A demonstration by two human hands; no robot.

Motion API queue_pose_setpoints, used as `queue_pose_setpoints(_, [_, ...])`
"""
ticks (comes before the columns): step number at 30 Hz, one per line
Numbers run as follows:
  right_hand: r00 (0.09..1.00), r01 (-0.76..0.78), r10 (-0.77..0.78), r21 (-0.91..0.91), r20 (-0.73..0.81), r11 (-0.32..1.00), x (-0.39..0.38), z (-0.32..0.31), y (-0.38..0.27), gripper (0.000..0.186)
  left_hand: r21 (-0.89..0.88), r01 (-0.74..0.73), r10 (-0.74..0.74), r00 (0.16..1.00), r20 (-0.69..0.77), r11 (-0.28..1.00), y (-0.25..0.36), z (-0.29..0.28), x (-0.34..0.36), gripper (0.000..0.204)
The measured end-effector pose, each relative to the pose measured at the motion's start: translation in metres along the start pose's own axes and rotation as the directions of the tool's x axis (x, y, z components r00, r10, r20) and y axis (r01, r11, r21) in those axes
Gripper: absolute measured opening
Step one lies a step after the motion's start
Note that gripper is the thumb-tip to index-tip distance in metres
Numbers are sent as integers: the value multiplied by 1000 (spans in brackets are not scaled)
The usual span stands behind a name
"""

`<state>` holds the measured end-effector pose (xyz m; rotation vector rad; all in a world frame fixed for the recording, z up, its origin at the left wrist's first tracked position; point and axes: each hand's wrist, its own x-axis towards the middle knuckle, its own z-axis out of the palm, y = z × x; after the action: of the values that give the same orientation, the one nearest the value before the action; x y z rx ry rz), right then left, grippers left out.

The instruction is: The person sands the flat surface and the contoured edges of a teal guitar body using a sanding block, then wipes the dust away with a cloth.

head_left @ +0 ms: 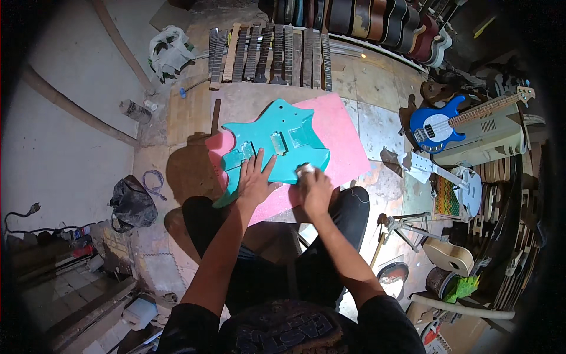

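A turquoise electric guitar body [264, 126] lies flat on a pink board [349, 144] in front of me, with rectangular cutouts and small holes in its face. My left hand [254, 184] rests on its near left part, fingers spread, holding nothing. At the near right edge of the body, my right hand [316, 192] is closed around a small whitish pad [305, 170]. The pad presses against the turquoise surface there. Whether it is folded sandpaper or cloth I cannot tell, since the fingers cover most of it.
Beyond the board lies a row of guitar necks [277, 54], with several guitar bodies [383, 23] lined up behind. To the right are a blue bass guitar [437, 127] and a pale blue guitar [469, 192]. A black plastic bag [133, 203] sits at left.
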<state>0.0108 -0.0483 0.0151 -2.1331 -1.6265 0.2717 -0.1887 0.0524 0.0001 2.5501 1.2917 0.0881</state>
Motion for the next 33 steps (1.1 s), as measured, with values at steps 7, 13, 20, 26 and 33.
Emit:
queue_pose_setpoints(7, [992,-124,124,-29,-24,992,42,-25,34,54,-8,16,-16,999,-39,1000,4,2,0,92])
queue_pose_setpoints(13, [996,24,-26,-32,-88,999,9,18,-23,45,-40,7,-5,999,43,999,3,2,4,96])
queue_pose_setpoints(20, [1000,-18,18,-51,-4,999,41,-13,17,55,-7,215,-214,968,-128,977,-36,9,-31,107])
queue_pose_setpoints(26, [997,-46,51,96,-49,994,22,11,-14,57,-193,366,-378,925,-29,910,-13,5,-46,107])
queue_pose_setpoints(33, [995,70,-70,5,-71,998,35,3,23,54,-241,440,-436,897,76,865,35,7,-62,101])
